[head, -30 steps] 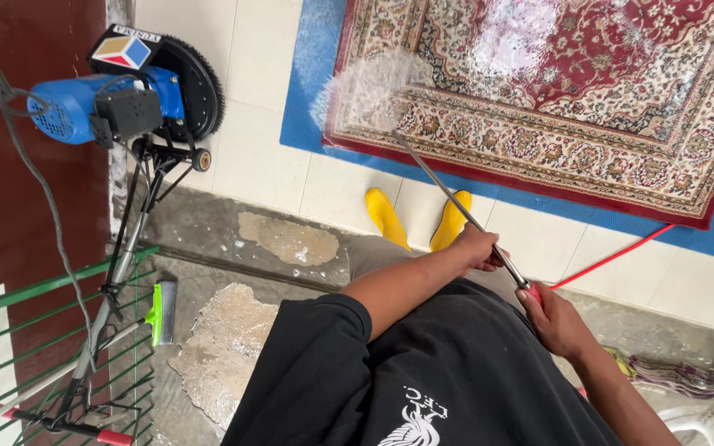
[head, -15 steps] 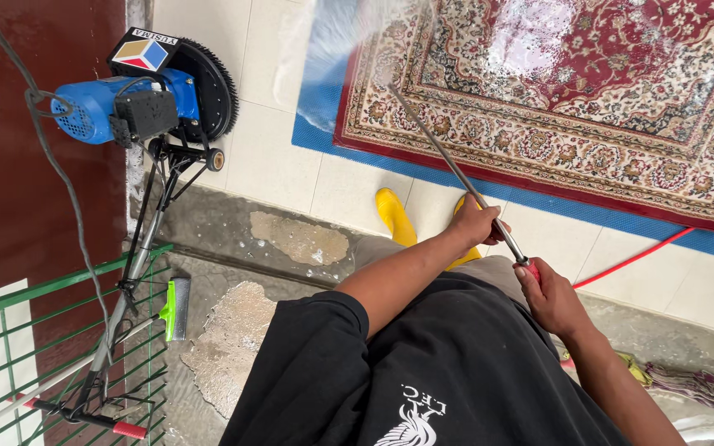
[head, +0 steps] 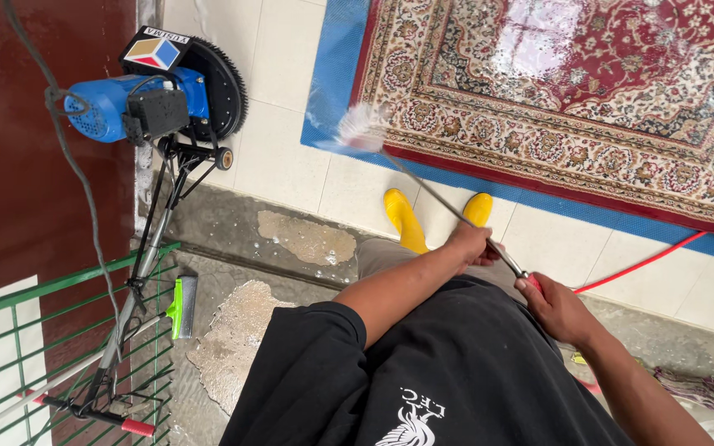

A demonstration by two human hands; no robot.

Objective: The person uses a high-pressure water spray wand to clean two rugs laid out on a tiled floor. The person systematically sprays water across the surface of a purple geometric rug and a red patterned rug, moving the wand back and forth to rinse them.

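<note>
Left hand [head: 471,244], centre of frame: fingers wrapped tight round mid-shaft of spray wand [head: 444,201]. Right hand [head: 557,307], lower right of centre: clamped on wand's rear end by red grip; trigger hidden under palm.

Spray wand: thin metal rod, runs from right hand up-left through left hand to tip at upper centre. Spray [head: 355,130] fans white off tip, over edge of blue mat [head: 332,83]. Prob. light, stiff; wet metal likely slippery; recoil from jet likely, so two-hand hold suits – one at rear grip, one mid-shaft. Tip not for holding.

Red hose [head: 646,263]: trails right from wand's rear across tiles. Soft, prob. drags.

Rug [head: 588,91]: patterned, red/cream, upper right, lies on blue mat, wet sheen. Prob. heavy when soaked.

Yellow boots [head: 402,219]: centre, on tiled floor [head: 283,157], just below mat edge.

Scrubbing machine [head: 154,99]: blue motor, black round brush, upper left, tilted vs. wall; handle runs down to lower left.

Green squeegee [head: 182,307]: left of centre, near green fence [head: 35,347].

Black shirt [head: 423,380]: bottom centre, white print.

Rags [head: 700,388]: lower right corner, kind unclear.
</note>
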